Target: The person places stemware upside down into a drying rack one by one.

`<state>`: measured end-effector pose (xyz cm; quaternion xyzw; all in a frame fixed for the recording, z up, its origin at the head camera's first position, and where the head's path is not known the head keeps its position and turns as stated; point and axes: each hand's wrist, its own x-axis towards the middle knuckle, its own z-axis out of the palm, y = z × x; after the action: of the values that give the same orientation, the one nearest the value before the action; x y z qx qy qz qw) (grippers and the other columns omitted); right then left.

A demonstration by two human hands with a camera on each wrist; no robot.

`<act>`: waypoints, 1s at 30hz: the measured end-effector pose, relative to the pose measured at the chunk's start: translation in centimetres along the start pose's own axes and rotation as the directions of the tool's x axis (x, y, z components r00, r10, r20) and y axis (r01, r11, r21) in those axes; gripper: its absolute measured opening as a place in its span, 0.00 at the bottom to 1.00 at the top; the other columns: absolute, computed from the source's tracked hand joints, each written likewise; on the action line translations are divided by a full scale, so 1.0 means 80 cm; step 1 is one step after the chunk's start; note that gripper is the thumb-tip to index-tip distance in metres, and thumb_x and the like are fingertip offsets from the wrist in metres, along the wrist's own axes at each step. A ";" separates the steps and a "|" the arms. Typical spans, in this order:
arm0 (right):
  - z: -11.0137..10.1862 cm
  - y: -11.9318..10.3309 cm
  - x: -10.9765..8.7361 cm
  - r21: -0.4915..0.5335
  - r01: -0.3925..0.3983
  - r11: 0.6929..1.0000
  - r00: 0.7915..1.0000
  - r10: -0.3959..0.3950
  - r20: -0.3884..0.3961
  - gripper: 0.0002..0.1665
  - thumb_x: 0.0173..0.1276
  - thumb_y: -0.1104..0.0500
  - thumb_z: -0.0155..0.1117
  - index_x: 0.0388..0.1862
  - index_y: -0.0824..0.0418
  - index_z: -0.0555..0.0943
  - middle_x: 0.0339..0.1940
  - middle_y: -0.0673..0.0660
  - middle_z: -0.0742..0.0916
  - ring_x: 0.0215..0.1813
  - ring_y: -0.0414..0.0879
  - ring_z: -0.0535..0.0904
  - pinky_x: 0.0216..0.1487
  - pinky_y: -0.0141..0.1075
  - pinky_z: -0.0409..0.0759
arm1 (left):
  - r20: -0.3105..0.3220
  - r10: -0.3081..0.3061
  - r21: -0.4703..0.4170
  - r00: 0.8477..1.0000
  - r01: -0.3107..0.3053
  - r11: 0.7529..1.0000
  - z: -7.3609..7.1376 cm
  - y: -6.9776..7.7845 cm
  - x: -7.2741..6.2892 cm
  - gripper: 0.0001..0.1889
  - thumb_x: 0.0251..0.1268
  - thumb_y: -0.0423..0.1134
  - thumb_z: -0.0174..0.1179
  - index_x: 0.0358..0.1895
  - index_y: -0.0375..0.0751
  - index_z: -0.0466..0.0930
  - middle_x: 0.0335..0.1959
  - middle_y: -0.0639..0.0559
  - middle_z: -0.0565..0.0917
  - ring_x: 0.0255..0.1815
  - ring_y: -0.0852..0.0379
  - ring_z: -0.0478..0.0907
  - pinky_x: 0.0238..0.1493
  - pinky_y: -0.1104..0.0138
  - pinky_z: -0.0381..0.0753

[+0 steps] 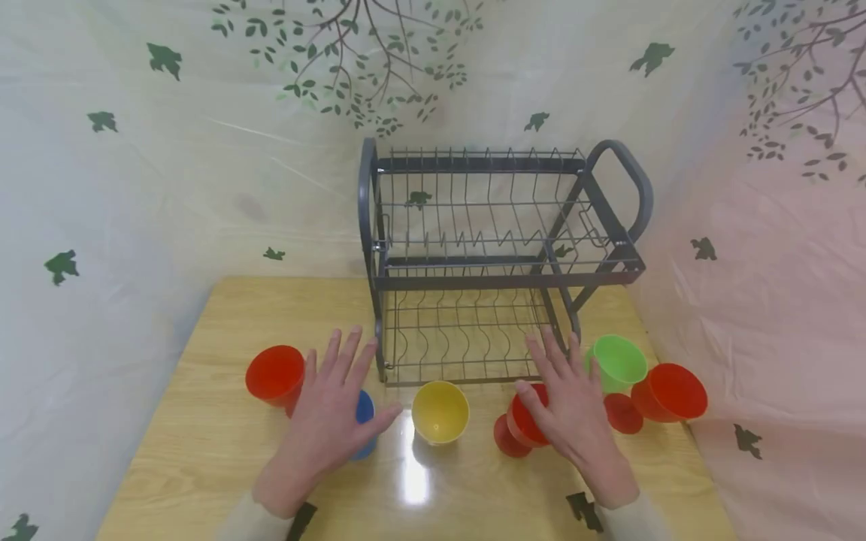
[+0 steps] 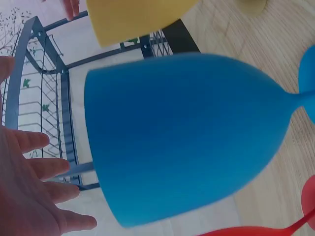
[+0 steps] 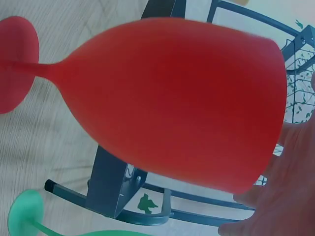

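My left hand (image 1: 325, 413) is spread above a blue goblet (image 1: 366, 409), covering much of it in the head view. In the left wrist view the blue goblet (image 2: 187, 132) stands upright on its stem, and the straight fingers (image 2: 49, 167) are apart from it. To the left is a red goblet (image 1: 276, 374), partly behind that hand. My right hand (image 1: 571, 409), also spread, hovers over another red goblet (image 1: 524, 421); the right wrist view shows this red goblet (image 3: 172, 103) whole beside the fingers. Between the hands stands a yellow goblet (image 1: 440, 413).
A dark two-tier dish rack (image 1: 507, 282) stands at the back of the wooden table (image 1: 223, 466). Right of my right hand are a green goblet (image 1: 619, 363) and a further red goblet (image 1: 670, 392) near the table edge. A patterned white sheet (image 1: 271, 150) hangs behind.
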<state>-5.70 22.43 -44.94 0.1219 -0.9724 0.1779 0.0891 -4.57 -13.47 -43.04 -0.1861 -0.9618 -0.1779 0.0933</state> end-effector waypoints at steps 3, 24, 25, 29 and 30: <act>0.001 -0.005 0.000 -0.008 0.011 1.000 1.000 -0.011 0.002 0.42 0.77 0.38 0.52 0.84 0.53 0.61 0.86 0.61 0.56 0.84 0.69 0.43 0.72 0.78 0.45 | -0.014 0.032 -0.018 0.999 -0.033 0.999 0.003 0.005 0.002 0.50 0.63 0.68 0.62 0.80 0.41 0.61 0.84 0.39 0.54 0.83 0.32 0.47 0.75 0.29 0.48; 0.016 -0.025 -0.014 -0.001 0.030 1.000 0.999 -0.030 0.022 0.42 0.75 0.37 0.54 0.82 0.53 0.65 0.85 0.61 0.60 0.84 0.69 0.44 0.77 0.72 0.41 | 0.110 0.231 0.008 0.967 -0.233 0.972 0.025 0.059 0.017 0.50 0.61 0.72 0.62 0.80 0.46 0.64 0.84 0.43 0.56 0.83 0.37 0.52 0.75 0.37 0.61; 0.016 -0.025 -0.015 -0.002 0.031 1.000 0.999 -0.031 0.021 0.42 0.75 0.36 0.54 0.82 0.52 0.64 0.85 0.60 0.59 0.84 0.68 0.43 0.77 0.72 0.41 | 0.125 0.236 0.006 0.964 -0.239 0.971 0.027 0.061 0.018 0.49 0.62 0.72 0.62 0.80 0.47 0.64 0.84 0.44 0.56 0.83 0.37 0.52 0.75 0.38 0.60; 0.017 -0.026 -0.018 -0.004 0.040 0.999 0.999 -0.039 0.008 0.42 0.75 0.35 0.54 0.82 0.51 0.64 0.86 0.58 0.59 0.85 0.68 0.43 0.77 0.71 0.41 | 0.162 0.274 0.009 0.948 -0.279 0.960 0.036 0.066 0.022 0.48 0.62 0.73 0.60 0.80 0.48 0.63 0.83 0.44 0.59 0.82 0.38 0.55 0.76 0.38 0.61; 0.017 -0.026 -0.019 -0.004 0.042 0.999 0.999 -0.042 0.004 0.42 0.75 0.35 0.54 0.82 0.51 0.64 0.85 0.58 0.60 0.84 0.68 0.44 0.77 0.71 0.41 | 0.165 0.283 0.013 0.945 -0.289 0.957 0.037 0.067 0.023 0.48 0.62 0.73 0.60 0.79 0.49 0.64 0.82 0.44 0.61 0.81 0.39 0.57 0.75 0.39 0.62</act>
<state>-3.86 20.33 -45.84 0.1423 -0.9702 0.1738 0.0912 -4.50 -7.11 -43.69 -0.3357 -0.9321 -0.1291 0.0434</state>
